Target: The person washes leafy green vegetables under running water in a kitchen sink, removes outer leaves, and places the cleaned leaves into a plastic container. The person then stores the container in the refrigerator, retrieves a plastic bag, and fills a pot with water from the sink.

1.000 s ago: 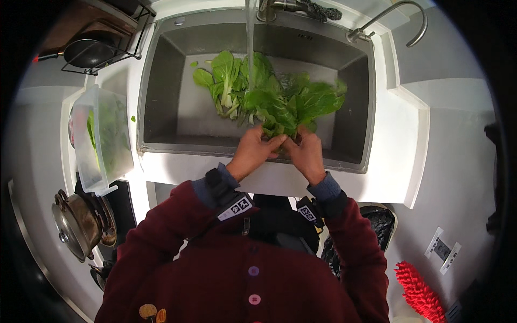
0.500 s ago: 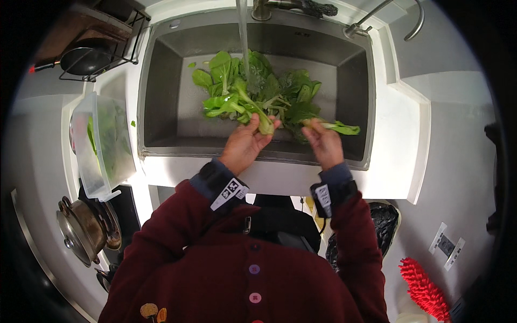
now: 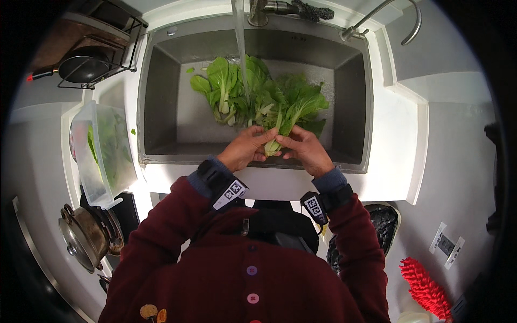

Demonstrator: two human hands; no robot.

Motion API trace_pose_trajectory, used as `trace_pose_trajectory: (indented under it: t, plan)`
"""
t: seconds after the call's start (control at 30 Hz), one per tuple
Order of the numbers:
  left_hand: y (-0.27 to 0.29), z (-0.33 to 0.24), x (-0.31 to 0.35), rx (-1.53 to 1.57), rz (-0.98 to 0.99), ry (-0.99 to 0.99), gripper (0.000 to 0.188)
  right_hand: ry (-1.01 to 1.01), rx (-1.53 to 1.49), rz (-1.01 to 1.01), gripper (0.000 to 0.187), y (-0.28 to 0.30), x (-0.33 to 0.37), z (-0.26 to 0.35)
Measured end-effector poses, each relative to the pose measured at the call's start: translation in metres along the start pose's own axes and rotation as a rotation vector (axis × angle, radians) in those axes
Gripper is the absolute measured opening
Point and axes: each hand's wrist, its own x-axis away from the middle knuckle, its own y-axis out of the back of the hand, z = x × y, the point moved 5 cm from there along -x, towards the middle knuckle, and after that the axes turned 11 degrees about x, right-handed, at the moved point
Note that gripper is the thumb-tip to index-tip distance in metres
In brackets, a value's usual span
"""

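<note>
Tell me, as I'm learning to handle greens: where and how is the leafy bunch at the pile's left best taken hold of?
I'd pinch the leafy bunch by its pale stems, probably coming from the near left. Its leaves fan toward the far side of the sink while the stems gather at the near end; running water and other greens crowd its right.

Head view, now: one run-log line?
left hand: holding leafy bunch near stem base | right hand: same bunch | water stream: running onto other greens | other greens: in sink
</note>
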Motion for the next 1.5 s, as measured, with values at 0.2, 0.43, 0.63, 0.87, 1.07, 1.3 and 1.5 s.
trace_pose_trajectory:
  t: [0.2,0.43,0.63,0.87,1.07,1.3,1.5]
  plan:
    - [-0.006,0.003,0.009,-0.132,0.006,-0.008,0.035,0.113,-0.005,-0.230,0.023,0.011,-0.006,0.002]
    - [-0.011,0.000,0.008,-0.354,-0.012,-0.228,0.032,0.141,0.032,-0.209,0.024,0.006,-0.004,0.011]
    - [-0.011,-0.012,0.018,-0.679,-0.014,-0.476,0.033,0.028,-0.002,-0.021,0.023,-0.003,0.000,0.012]
    - [-0.011,-0.014,0.030,0.030,0.317,-0.192,0.030,0.014,-0.397,0.119,0.024,-0.018,0.003,0.011]
    - [-0.012,-0.006,0.043,0.420,0.653,0.196,0.036,0.088,-0.415,0.200,0.020,-0.034,0.011,0.009]
    - [-0.003,-0.004,0.038,0.184,0.587,0.191,0.034,-0.016,-0.250,0.098,0.022,-0.035,0.023,0.020]
    - [-0.006,-0.027,0.034,-0.756,0.425,-0.320,0.030,0.091,-0.041,-0.125,0.019,-0.035,0.016,0.027]
